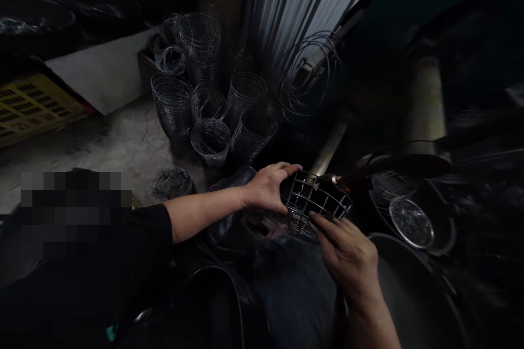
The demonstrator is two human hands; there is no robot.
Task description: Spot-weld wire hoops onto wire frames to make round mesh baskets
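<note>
A round wire cage (317,199) made of rings and cross bars sits in front of me in the dim light. My left hand (268,188) grips its left rim, thumb and fingers wrapped around the wires. My right hand (347,253) reaches up from below right, its fingertips touching the cage's near edge. A small bright spot (336,179) glows at the cage's far rim, where a dark metal arm (368,169) comes in from the right.
Several stacks of wire rings (210,103) stand on the concrete floor behind. A yellow slotted crate (33,106) lies at the left. A round wire disc (411,222) rests in a dark pan at right. A large dark basin (417,294) is near my right wrist.
</note>
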